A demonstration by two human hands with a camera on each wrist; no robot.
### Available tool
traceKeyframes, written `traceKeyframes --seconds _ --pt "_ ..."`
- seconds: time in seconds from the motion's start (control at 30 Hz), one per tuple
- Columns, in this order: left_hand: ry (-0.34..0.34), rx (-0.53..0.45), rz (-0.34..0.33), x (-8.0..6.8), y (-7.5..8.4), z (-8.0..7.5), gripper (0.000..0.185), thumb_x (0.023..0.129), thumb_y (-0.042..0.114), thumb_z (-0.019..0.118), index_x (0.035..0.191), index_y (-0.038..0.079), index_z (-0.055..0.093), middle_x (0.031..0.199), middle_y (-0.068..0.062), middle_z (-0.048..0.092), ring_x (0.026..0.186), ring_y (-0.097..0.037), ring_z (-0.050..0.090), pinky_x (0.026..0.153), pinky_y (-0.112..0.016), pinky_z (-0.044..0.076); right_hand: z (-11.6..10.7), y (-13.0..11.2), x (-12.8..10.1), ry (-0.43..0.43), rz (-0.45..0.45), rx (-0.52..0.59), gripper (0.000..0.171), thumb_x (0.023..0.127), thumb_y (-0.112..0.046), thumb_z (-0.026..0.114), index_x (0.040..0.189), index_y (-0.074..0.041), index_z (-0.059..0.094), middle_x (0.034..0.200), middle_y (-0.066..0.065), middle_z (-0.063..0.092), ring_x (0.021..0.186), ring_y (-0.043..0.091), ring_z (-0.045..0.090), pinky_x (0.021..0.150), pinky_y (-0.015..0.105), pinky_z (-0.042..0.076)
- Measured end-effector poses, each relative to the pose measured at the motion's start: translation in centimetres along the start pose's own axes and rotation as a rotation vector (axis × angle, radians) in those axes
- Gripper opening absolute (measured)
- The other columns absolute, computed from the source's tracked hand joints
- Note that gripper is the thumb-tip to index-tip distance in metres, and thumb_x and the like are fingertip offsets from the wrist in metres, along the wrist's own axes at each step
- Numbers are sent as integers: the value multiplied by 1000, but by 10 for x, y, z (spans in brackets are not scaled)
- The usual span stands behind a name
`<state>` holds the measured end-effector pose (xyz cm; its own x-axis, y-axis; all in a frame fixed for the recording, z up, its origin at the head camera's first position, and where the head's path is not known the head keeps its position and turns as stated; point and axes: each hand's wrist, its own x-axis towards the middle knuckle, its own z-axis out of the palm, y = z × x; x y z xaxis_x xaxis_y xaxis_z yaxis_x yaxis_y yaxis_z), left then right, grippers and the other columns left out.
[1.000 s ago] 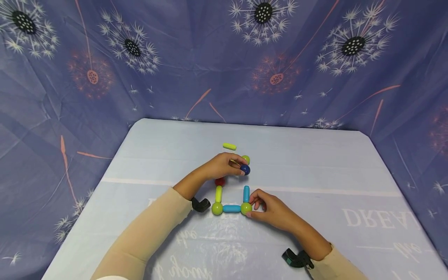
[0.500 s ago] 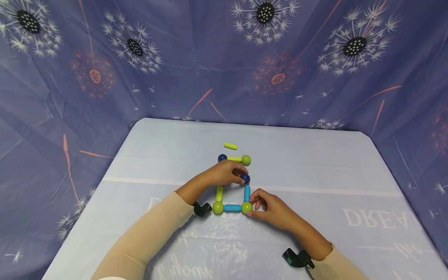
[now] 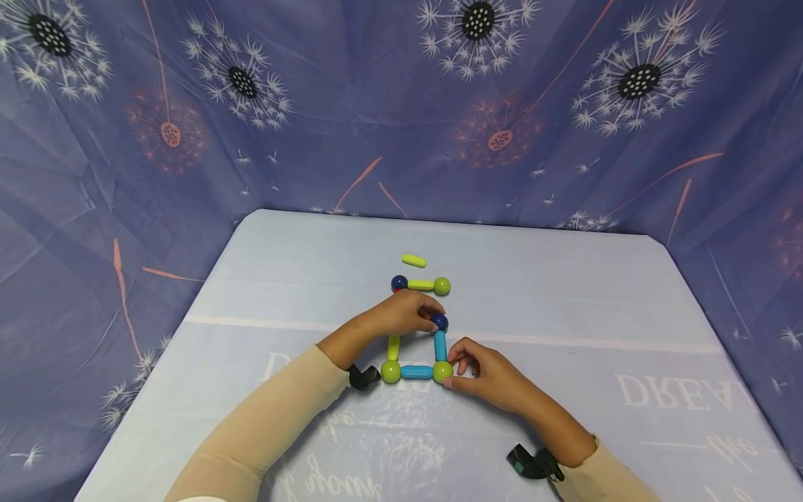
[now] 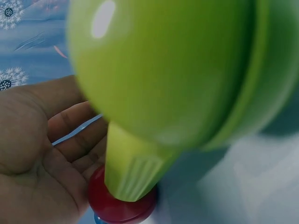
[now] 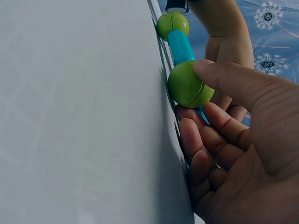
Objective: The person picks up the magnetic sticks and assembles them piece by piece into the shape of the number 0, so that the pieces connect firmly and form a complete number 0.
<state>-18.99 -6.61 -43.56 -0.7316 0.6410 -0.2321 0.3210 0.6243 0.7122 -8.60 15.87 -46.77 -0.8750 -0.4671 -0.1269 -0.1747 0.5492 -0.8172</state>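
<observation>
My left hand (image 3: 410,312) pinches a dark blue ball (image 3: 441,321) between thumb and fingers, at the far end of an upright-running blue rod (image 3: 440,346). At that rod's near end, my right hand (image 3: 492,376) holds a green ball (image 5: 187,85), thumb on top and fingers beside it. Another blue rod (image 3: 417,372) joins this ball to a second green ball (image 3: 391,371) on the left. From there a yellow-green rod (image 4: 133,163) leads to a red ball (image 4: 119,205), which the left hand hides in the head view.
Beyond the left hand, a dark blue ball (image 3: 399,283), a yellow-green rod (image 3: 421,285) and a green ball (image 3: 442,286) lie joined in a row. A loose yellow-green rod (image 3: 414,261) lies farther back on the white-covered table (image 3: 564,293). A patterned cloth (image 3: 351,104) hangs behind.
My left hand has come nearer with the dark blue ball, which now meets the end of the upright-running blue rod. The rod has tilted slightly left. My right hand has stayed in place.
</observation>
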Motion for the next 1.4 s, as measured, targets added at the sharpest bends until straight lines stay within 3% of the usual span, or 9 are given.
traceKeyframes --seconds 0.3,0.53,0.8,1.13,1.4 --pt "9 25 38 2 1 3 36 93 18 74 128 14 70 116 0 74 101 -9 68 90 -25 55 0 0 0 0 -4 2 32 85 -35 82 108 -24 62 92 -2 64 81 11 55 69 22 45" --pt "13 9 28 1 1 1 38 95 21 72 131 12 68 122 -1 73 108 -13 68 94 -30 55 -1 0 1 -4 -13 5 32 85 -35 82 107 -24 62 91 -3 64 80 10 55 69 23 44" --pt "93 -75 9 0 3 -6 36 97 19 69 132 12 67 123 -4 72 109 -18 68 91 -33 56 0 1 1 -4 -17 6 32 85 -36 82 108 -24 62 91 -3 64 81 10 55 69 23 44" --pt "256 -141 33 -2 4 -22 34 96 21 71 129 12 69 125 -5 71 110 -18 66 87 -31 57 0 2 2 -1 -20 0 32 85 -36 82 107 -25 62 90 -5 63 78 10 54 67 23 44" --pt "321 -163 8 -11 0 -31 35 95 22 72 128 12 69 123 -3 70 107 -17 65 85 -30 57 2 2 1 5 -5 0 33 85 -38 82 108 -23 62 91 -3 64 80 10 55 68 23 44"
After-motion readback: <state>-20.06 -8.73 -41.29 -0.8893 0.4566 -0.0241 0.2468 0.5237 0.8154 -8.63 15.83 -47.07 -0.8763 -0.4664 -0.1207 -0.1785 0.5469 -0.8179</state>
